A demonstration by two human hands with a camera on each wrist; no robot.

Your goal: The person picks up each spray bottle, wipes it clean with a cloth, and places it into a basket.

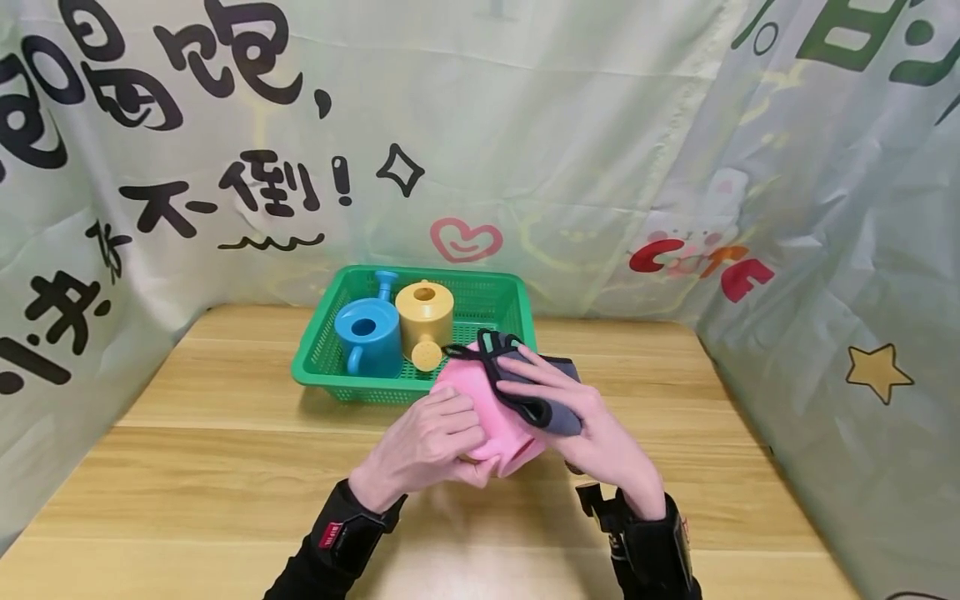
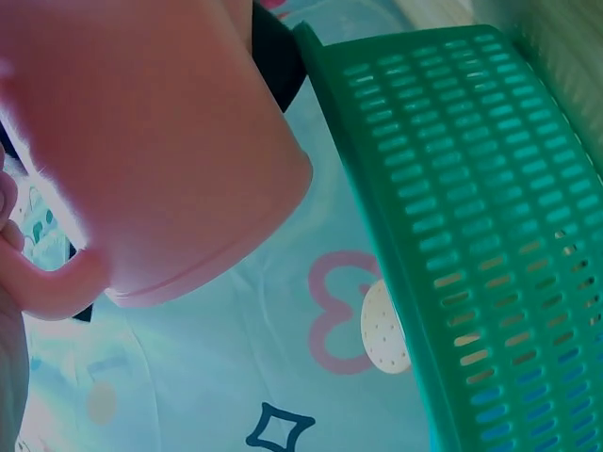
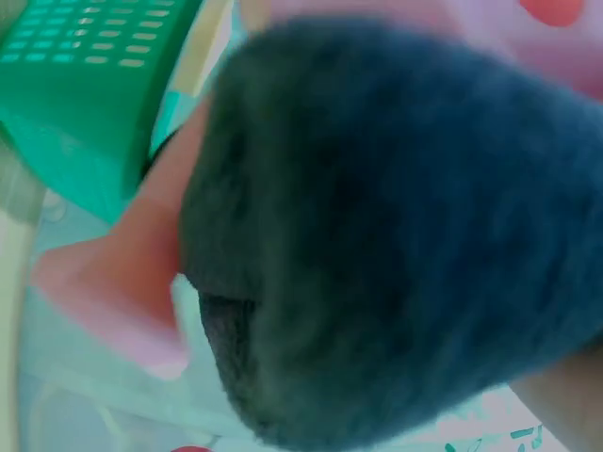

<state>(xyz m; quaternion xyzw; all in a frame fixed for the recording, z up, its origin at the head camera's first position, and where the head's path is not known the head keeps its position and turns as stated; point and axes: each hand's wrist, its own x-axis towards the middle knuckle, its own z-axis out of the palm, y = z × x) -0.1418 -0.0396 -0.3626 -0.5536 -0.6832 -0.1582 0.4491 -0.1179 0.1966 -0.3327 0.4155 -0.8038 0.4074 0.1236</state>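
Note:
A pink watering can (image 1: 480,400) is held up over the wooden table, in front of the green basket. My left hand (image 1: 427,437) grips its handle; the left wrist view shows the can's rounded body (image 2: 160,151) and looped handle (image 2: 61,287). Across the can's right side lies a folded grey-blue cloth (image 1: 564,418) with black trim and a loop. The right hand (image 1: 588,421) holds this cloth against the can, fingers spread over it and thumb hidden. In the right wrist view the plush cloth fills the middle, and the pink flared spout (image 3: 122,292) sticks out beyond it.
Behind the hands, a green perforated basket (image 1: 311,377) stands at the table's back. Inside it are a blue watering can (image 1: 378,333) and a yellow watering can (image 1: 420,312). A printed curtain (image 1: 540,150) encloses the back and sides of the wooden table (image 1: 225,483).

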